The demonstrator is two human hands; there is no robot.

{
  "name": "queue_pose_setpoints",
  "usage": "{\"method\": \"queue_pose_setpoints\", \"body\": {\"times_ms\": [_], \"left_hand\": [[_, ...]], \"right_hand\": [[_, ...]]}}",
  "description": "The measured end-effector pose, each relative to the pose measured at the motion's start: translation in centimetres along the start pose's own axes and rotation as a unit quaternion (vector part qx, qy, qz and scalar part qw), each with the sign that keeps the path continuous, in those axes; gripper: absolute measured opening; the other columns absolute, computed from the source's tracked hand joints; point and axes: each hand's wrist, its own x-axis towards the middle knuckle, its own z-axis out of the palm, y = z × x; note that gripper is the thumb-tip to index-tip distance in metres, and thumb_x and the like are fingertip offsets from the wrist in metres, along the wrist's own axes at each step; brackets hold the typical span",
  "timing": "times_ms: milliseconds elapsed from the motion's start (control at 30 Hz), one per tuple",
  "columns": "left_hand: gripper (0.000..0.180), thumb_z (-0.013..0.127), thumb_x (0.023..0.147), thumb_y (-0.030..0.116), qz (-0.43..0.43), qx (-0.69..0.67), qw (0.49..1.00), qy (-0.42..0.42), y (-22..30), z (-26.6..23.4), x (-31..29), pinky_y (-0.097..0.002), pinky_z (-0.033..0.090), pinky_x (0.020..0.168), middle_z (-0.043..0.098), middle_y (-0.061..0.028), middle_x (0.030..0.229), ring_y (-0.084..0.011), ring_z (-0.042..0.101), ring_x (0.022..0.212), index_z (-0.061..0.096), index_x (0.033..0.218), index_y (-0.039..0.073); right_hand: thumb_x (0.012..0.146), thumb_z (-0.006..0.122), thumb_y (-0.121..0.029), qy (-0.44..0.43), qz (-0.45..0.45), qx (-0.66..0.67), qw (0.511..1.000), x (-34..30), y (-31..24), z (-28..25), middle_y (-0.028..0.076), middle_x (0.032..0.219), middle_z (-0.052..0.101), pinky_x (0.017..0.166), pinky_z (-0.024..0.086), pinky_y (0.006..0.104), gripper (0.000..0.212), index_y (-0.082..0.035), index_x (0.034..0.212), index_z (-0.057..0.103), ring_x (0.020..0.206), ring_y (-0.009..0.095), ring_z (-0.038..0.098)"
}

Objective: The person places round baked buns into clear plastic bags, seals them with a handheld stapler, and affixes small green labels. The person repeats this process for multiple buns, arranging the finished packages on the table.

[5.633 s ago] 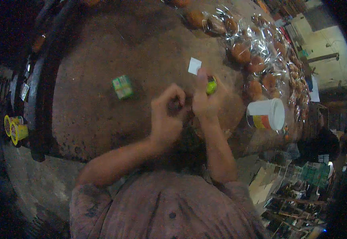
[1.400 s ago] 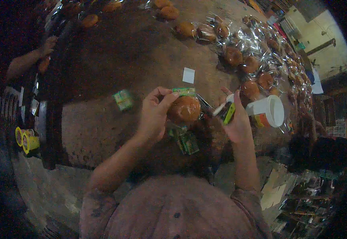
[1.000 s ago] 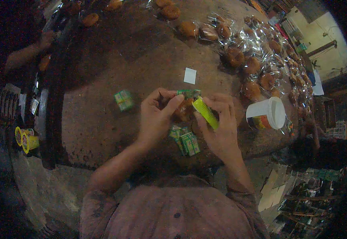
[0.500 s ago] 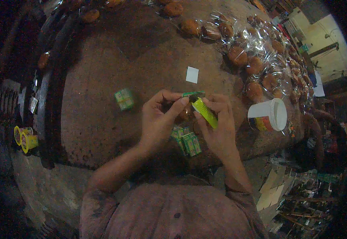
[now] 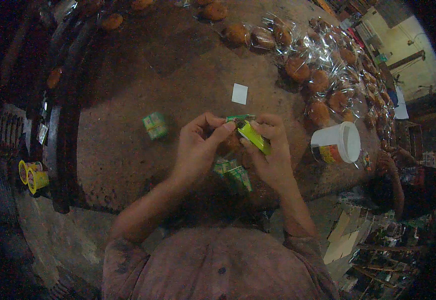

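My left hand (image 5: 205,137) pinches a small flat green packet (image 5: 240,117) between thumb and fingertips. Closed round a narrow lime-green piece (image 5: 254,138), shaped like a lighter with a dark end, is my right hand (image 5: 270,142). That dark end points up and left, close beside the packet's lower edge; whether they touch I cannot tell. Below the hands, several small green-and-white packs (image 5: 237,172) lie in a cluster on the brown table (image 5: 128,90). Another green-and-white pack (image 5: 155,125) lies left of my left hand. Something brownish shows dimly between my hands.
A white square (image 5: 240,93) lies beyond my hands. To the right stands a white bucket (image 5: 335,142). Many brown buns in clear wrap (image 5: 320,80) cover the far right. Two yellow tubs (image 5: 33,176) stand at the left. Another person's arm (image 5: 390,165) shows at the right edge.
The lime-green piece has tilted and shifted slightly up and left toward the packet, with my right hand following. My left hand stays nearly still, holding the packet.
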Motion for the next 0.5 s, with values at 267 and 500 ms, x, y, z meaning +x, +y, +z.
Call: {"method": "queue_pose_setpoints", "body": {"times_ms": [267,500], "left_hand": [[0.012,0.071,0.092,0.013,0.006,-0.005,0.998,0.062,0.4,0.3,0.5,-0.0279,0.055,0.066,0.068,-0.0043,0.092,-0.0105,0.064,0.078,0.063,0.092,0.005],[0.008,0.069,0.093,0.009,0.07,0.08,0.993,0.042,-0.1,0.5,-0.2,-0.0258,0.055,0.073,0.068,-0.0034,0.092,-0.0097,0.065,0.082,0.063,0.095,0.004]], "right_hand": [[0.085,0.075,-0.005,0.155,0.246,0.322,0.901,-0.7,-0.5,0.2,0.018,0.12,0.055,0.082,0.055,0.0378,0.041,-0.006,0.12,0.052,0.103,0.032,0.061],[0.084,0.076,-0.005,0.008,0.046,-0.021,0.999,0.2,-1.3,-0.2,0.018,0.118,0.055,0.086,0.053,0.0391,0.039,-0.005,0.117,0.055,0.105,0.032,0.061]]}}
